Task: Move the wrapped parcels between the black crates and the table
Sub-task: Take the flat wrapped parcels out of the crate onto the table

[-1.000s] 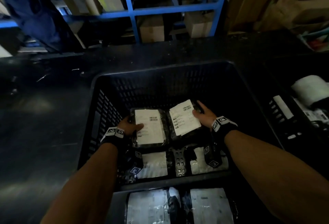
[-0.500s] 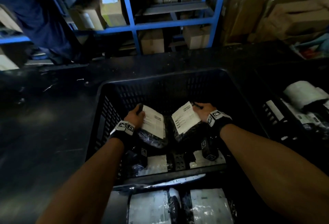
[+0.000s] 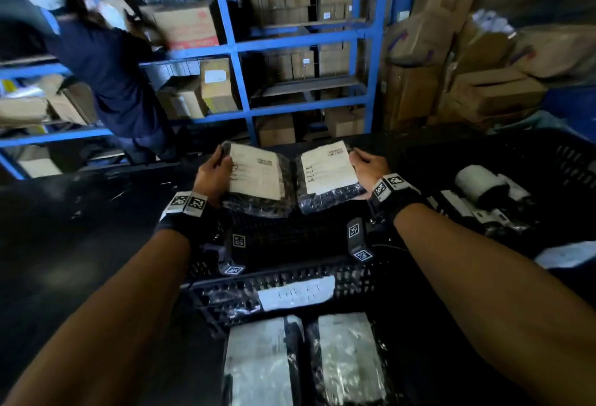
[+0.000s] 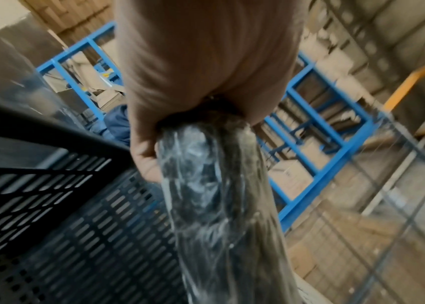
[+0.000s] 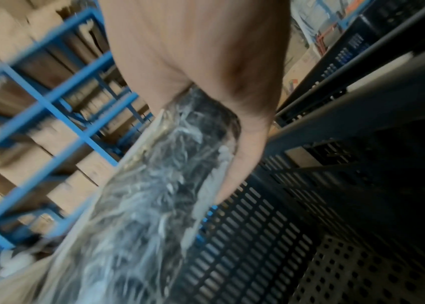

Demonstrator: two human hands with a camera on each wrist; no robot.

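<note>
My left hand (image 3: 214, 170) grips a plastic-wrapped black parcel with a white label (image 3: 256, 176), held up above the black crate (image 3: 290, 279). My right hand (image 3: 366, 165) grips a second labelled parcel (image 3: 327, 173) beside it. In the left wrist view the fingers (image 4: 144, 152) curl round the parcel's edge (image 4: 219, 195). In the right wrist view the fingers (image 5: 247, 148) clasp the other parcel (image 5: 154, 195). More wrapped parcels (image 3: 296, 292) lie in the crate below, and two (image 3: 258, 360) rest nearest me.
A second black crate (image 3: 532, 160) at the right holds white-wrapped parcels (image 3: 480, 183). The dark table (image 3: 64, 228) stretches left. Blue shelving (image 3: 238, 50) with cardboard boxes stands behind, and another person (image 3: 106, 70) works at it. Stacked cartons (image 3: 467, 66) fill the right back.
Both hands have lifted their parcels from low inside the crate up to above its far rim. The head view has tilted upward, showing more shelving.
</note>
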